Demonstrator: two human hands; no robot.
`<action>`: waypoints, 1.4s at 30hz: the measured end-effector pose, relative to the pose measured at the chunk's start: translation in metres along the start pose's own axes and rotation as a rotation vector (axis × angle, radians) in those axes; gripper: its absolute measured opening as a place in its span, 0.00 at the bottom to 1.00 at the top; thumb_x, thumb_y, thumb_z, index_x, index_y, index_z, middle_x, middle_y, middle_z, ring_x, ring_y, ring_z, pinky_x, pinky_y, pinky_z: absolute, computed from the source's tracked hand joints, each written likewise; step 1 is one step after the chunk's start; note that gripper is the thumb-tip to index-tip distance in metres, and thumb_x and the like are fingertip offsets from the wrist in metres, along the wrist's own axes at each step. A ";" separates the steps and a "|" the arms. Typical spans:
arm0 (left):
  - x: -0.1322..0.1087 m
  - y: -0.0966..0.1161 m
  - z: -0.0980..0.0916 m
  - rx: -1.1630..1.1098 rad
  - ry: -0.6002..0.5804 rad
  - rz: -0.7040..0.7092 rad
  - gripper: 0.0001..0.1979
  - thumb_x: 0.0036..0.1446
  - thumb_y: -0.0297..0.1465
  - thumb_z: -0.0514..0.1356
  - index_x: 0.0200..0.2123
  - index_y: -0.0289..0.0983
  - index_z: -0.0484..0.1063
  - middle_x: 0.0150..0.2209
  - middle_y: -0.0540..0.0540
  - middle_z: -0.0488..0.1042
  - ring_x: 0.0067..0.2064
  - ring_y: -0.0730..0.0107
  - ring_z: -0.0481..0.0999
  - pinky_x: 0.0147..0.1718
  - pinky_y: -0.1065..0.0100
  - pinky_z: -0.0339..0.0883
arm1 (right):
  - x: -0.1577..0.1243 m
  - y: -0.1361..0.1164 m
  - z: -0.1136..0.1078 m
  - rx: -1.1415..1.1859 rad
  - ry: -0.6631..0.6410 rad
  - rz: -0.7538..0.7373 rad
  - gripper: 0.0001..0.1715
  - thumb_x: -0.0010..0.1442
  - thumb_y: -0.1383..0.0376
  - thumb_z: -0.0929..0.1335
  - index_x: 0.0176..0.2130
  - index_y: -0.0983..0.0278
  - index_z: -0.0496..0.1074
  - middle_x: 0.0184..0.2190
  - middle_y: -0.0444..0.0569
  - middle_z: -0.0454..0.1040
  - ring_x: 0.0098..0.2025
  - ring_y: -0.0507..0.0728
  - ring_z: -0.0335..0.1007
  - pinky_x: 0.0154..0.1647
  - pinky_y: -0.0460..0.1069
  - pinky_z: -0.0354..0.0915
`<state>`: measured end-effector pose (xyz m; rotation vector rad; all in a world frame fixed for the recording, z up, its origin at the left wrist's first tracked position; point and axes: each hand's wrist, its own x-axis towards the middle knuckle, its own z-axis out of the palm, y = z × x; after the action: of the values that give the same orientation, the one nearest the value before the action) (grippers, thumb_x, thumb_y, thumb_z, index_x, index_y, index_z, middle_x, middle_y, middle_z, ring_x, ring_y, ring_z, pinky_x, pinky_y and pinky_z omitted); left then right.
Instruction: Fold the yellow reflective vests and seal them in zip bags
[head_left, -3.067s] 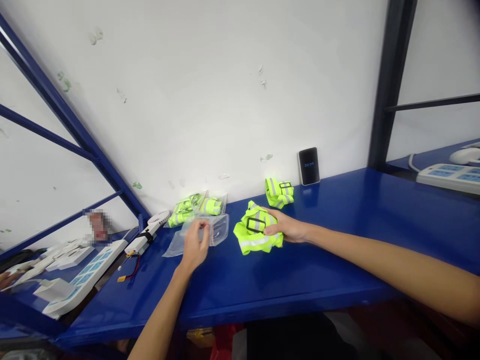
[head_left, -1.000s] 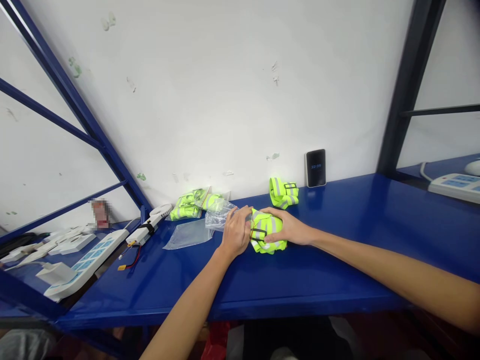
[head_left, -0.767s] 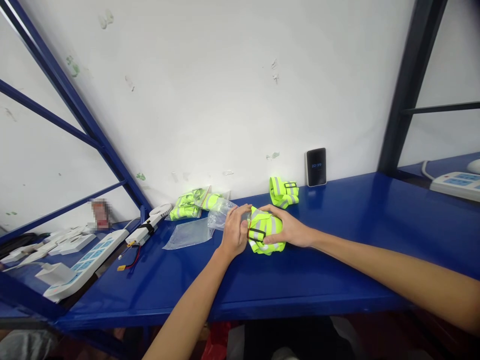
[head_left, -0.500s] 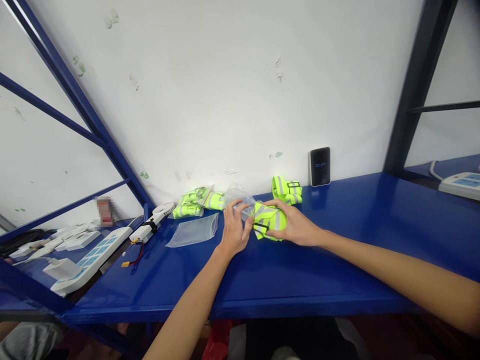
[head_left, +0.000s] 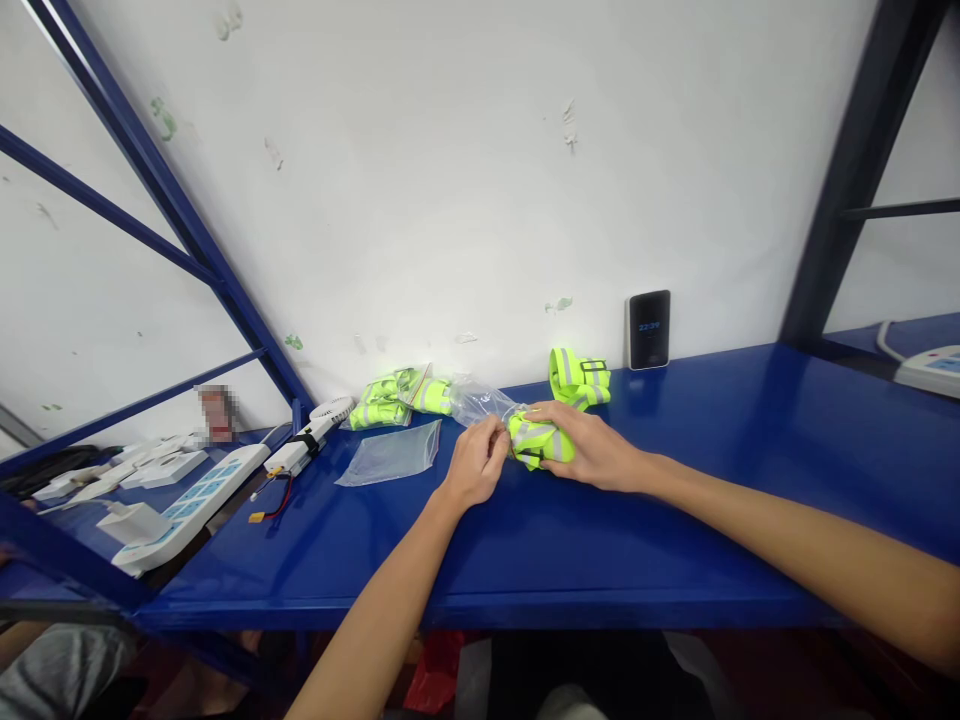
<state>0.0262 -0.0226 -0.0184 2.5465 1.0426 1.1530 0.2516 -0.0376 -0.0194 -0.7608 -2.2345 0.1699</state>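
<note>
My right hand (head_left: 600, 448) is wrapped round a folded bundle of neon-yellow reflective strap (head_left: 538, 440) with grey stripes, low over the blue table. At the bundle's left end, my left hand (head_left: 478, 463) is closed, thumb against curled fingers, pinching the edge of a clear plastic bag (head_left: 484, 400). The bag stretches away behind my left fingers, and its mouth meets the bundle's end. How far the bundle sits inside is partly hidden by my fingers. Behind my right hand, a second reflective strap (head_left: 577, 378) with a black buckle lies loosely coiled.
Bagged reflective straps (head_left: 386, 400) lie by the wall, with a flat clear bag (head_left: 390, 455) in front. A white fan (head_left: 330, 412), a battery lead (head_left: 277, 503) and a power strip (head_left: 195, 510) are at left. A device with a clock display (head_left: 649, 330) leans against the wall.
My left fingers have curled from spread over the bag to a pinch at the bundle's edge. The bundle looks more compact, and the bag mouth lies closer against it. The view has shifted slightly.
</note>
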 end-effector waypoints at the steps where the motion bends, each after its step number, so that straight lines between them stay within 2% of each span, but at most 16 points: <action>1: 0.000 0.000 0.000 -0.014 -0.004 -0.009 0.10 0.65 0.34 0.48 0.32 0.38 0.60 0.25 0.52 0.64 0.28 0.71 0.63 0.31 0.68 0.56 | 0.000 0.000 0.000 -0.025 -0.013 -0.002 0.39 0.52 0.69 0.70 0.61 0.57 0.57 0.59 0.53 0.64 0.57 0.63 0.65 0.54 0.57 0.66; 4: 0.000 -0.001 -0.003 -0.033 -0.036 -0.015 0.07 0.65 0.34 0.48 0.36 0.38 0.61 0.24 0.53 0.64 0.25 0.72 0.62 0.29 0.69 0.55 | -0.001 -0.002 -0.001 -0.113 -0.067 -0.005 0.38 0.54 0.68 0.69 0.61 0.57 0.57 0.62 0.54 0.61 0.52 0.62 0.70 0.46 0.55 0.70; 8: -0.001 -0.002 -0.008 -0.024 -0.085 -0.012 0.09 0.65 0.36 0.49 0.34 0.39 0.63 0.22 0.54 0.60 0.24 0.72 0.60 0.27 0.70 0.54 | -0.002 -0.004 -0.002 -0.247 -0.129 -0.027 0.37 0.56 0.68 0.68 0.63 0.56 0.57 0.65 0.55 0.57 0.43 0.59 0.75 0.35 0.51 0.70; 12: -0.001 0.000 -0.009 -0.107 -0.115 0.000 0.12 0.66 0.37 0.48 0.34 0.38 0.65 0.23 0.53 0.62 0.24 0.73 0.60 0.26 0.70 0.53 | -0.002 -0.004 -0.005 -0.313 -0.160 -0.040 0.36 0.57 0.68 0.67 0.63 0.56 0.57 0.66 0.56 0.56 0.36 0.56 0.75 0.31 0.50 0.68; 19: -0.002 0.001 -0.002 -0.069 -0.010 -0.034 0.11 0.66 0.35 0.48 0.35 0.37 0.66 0.22 0.53 0.63 0.23 0.74 0.61 0.25 0.70 0.54 | -0.003 -0.004 -0.006 -0.349 -0.144 -0.055 0.34 0.58 0.67 0.67 0.62 0.56 0.59 0.65 0.58 0.53 0.27 0.50 0.69 0.27 0.48 0.65; 25: -0.001 0.000 0.001 -0.011 0.078 -0.008 0.12 0.65 0.34 0.50 0.33 0.37 0.68 0.26 0.50 0.68 0.28 0.72 0.64 0.29 0.70 0.58 | -0.002 -0.003 -0.007 -0.450 -0.171 -0.076 0.33 0.58 0.67 0.67 0.61 0.55 0.60 0.60 0.57 0.59 0.27 0.50 0.68 0.26 0.47 0.63; 29: -0.001 -0.002 0.000 0.044 0.076 0.053 0.11 0.65 0.33 0.50 0.34 0.37 0.69 0.28 0.49 0.67 0.30 0.71 0.65 0.32 0.69 0.60 | -0.001 -0.004 -0.007 -0.503 -0.189 -0.077 0.35 0.58 0.68 0.67 0.62 0.54 0.59 0.56 0.56 0.63 0.31 0.53 0.71 0.26 0.46 0.63; 37: 0.001 0.001 -0.002 0.185 0.100 0.088 0.11 0.67 0.32 0.48 0.34 0.37 0.67 0.32 0.46 0.67 0.36 0.67 0.68 0.37 0.66 0.63 | 0.001 -0.007 -0.004 -0.644 -0.144 0.036 0.37 0.56 0.73 0.64 0.63 0.55 0.59 0.58 0.59 0.64 0.35 0.58 0.74 0.26 0.47 0.64; 42: 0.001 0.000 -0.002 0.289 0.104 0.124 0.11 0.66 0.32 0.48 0.36 0.37 0.68 0.34 0.45 0.66 0.39 0.65 0.67 0.41 0.63 0.64 | 0.001 -0.008 -0.002 -0.672 -0.141 0.041 0.39 0.56 0.74 0.63 0.64 0.53 0.57 0.57 0.58 0.64 0.36 0.58 0.73 0.25 0.46 0.63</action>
<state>0.0254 -0.0222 -0.0161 2.8355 1.1660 1.2604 0.2488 -0.0436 -0.0142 -1.1694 -2.4233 -0.5524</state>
